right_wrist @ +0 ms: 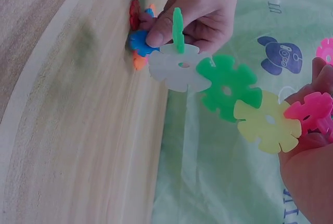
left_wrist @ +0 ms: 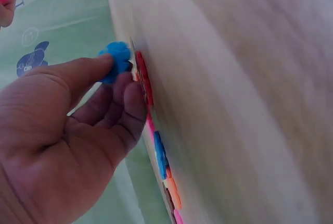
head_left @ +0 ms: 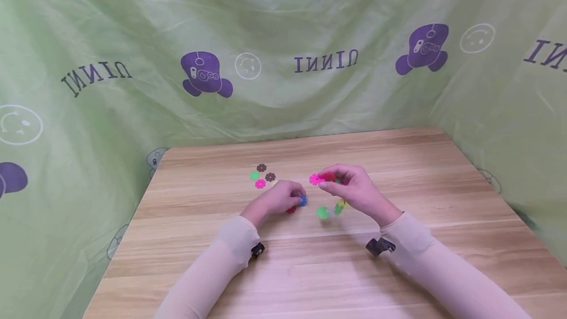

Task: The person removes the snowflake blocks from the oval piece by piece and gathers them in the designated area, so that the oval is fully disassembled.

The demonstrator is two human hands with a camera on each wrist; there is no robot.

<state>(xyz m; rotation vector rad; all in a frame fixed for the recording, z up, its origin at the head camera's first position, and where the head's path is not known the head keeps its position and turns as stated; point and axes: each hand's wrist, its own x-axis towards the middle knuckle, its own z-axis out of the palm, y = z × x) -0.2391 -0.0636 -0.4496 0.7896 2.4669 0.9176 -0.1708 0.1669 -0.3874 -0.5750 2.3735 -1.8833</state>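
Observation:
Between thumb and fingertips, my left hand [head_left: 278,198] pinches a blue flower-shaped plastic disc [left_wrist: 115,60] close over the table. A red disc [head_left: 291,209] lies right under those fingers. My right hand [head_left: 358,192], raised to the right, holds a chain of slotted discs joined edge to edge. Near its fingertips are a pink disc [head_left: 315,179] and a red disc [head_left: 329,177]. In the right wrist view the chain hangs from the hand through a pink disc [right_wrist: 309,112], a yellow disc [right_wrist: 265,122], a green disc [right_wrist: 226,91] and a white disc [right_wrist: 174,73], with another green disc [right_wrist: 178,31] standing crosswise at the end.
Beyond the left hand, loose discs lie on the wooden table [head_left: 199,210]: brown discs [head_left: 262,167], a green disc [head_left: 254,175] and a pink disc [head_left: 260,184]. Blue and orange discs show along the tabletop in the left wrist view. A green printed curtain [head_left: 274,107] surrounds the table.

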